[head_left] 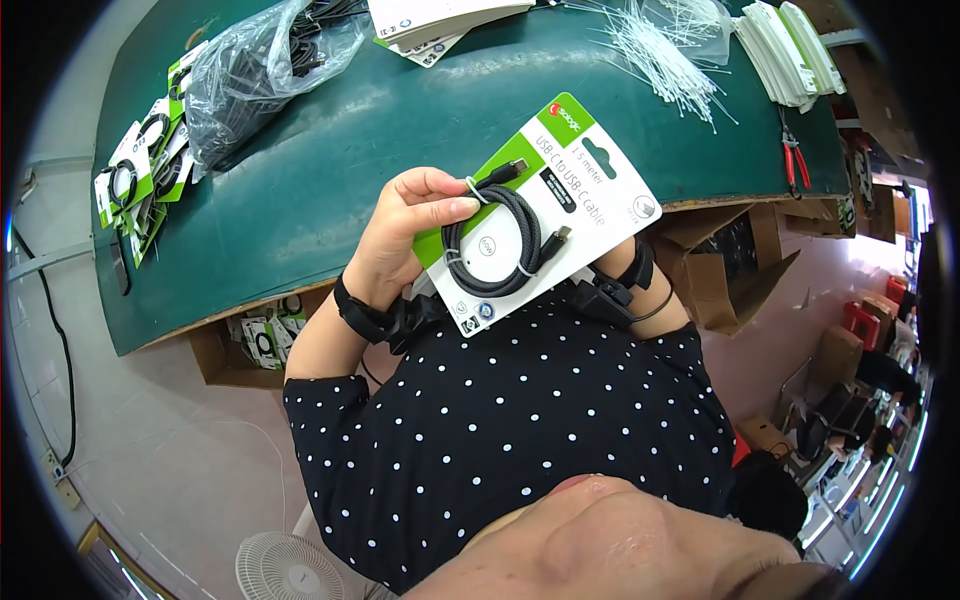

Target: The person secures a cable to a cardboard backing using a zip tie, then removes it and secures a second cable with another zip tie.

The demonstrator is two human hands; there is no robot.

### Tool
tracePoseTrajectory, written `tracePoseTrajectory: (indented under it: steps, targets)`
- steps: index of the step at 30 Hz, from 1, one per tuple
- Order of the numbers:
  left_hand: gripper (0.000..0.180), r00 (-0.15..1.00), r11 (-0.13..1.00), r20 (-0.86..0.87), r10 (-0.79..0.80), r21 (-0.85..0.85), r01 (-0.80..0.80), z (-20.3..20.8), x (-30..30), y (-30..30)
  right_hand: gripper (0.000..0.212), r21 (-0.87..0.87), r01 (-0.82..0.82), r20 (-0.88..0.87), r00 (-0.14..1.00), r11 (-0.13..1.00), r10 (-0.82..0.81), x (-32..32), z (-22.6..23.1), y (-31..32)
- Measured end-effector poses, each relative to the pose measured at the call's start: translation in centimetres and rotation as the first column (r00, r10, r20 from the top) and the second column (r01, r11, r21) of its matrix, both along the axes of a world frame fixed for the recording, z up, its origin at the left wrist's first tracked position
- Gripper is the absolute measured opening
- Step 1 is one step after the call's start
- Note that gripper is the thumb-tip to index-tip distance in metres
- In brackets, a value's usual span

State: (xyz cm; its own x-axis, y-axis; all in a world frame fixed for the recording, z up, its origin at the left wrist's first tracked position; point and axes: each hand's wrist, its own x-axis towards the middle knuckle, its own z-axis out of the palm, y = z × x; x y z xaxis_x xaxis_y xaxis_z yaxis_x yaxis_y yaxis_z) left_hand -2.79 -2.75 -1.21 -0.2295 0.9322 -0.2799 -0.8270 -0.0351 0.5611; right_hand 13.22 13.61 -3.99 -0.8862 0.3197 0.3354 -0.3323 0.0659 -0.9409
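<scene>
Black cable (530,230): left hand (405,213) pinches it over the left of the card (578,236), seemingly for steadiness; right hand (615,260) behind card, grip hidden.

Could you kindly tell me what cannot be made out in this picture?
- Head view: the right hand, mostly hidden behind the cable card, so its grip cannot be told.
- Head view: some of the left hand's fingers, hidden by that card.
- Head view: the far end of the white card stack, cut off by the upper edge.
- Head view: the plastic bag's contents, partly obscured by its cloudy film.
</scene>
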Motion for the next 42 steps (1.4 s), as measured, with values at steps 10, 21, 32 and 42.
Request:
tracePoseTrajectory:
  steps: [10,21,32,42]
  targets:
    - [0.017,0.999,0.999,0.016,-0.045,0.016,0.044,-0.5,-0.2,-0.7,0.038,-0.599,-0.06,0.157,0.969,0.798,0.191,0.7,1.4,0.7]
    - [0.018,0.958,0.981,-0.212,0.196,0.05,-0.189,0.8,-0.2,-0.2,0.049,0.415,-0.039,0.09,0.996,0.909,0.001,-0.3,-0.1,1.1]
    - [0.018,0.924,0.968,-0.288,0.25,0.055,-0.245,0.6,0.5,0.3,0.044,0.255,-0.052,0.142,0.99,0.965,0.015,1.4,1.3,1.5]
    - [0.018,0.777,0.942,-0.551,0.303,0.05,-0.332,1.0,0.8,0.5,0.01,0.38,0.589,0.038,0.761,0.713,-0.648,0.4,5.9,7.0]
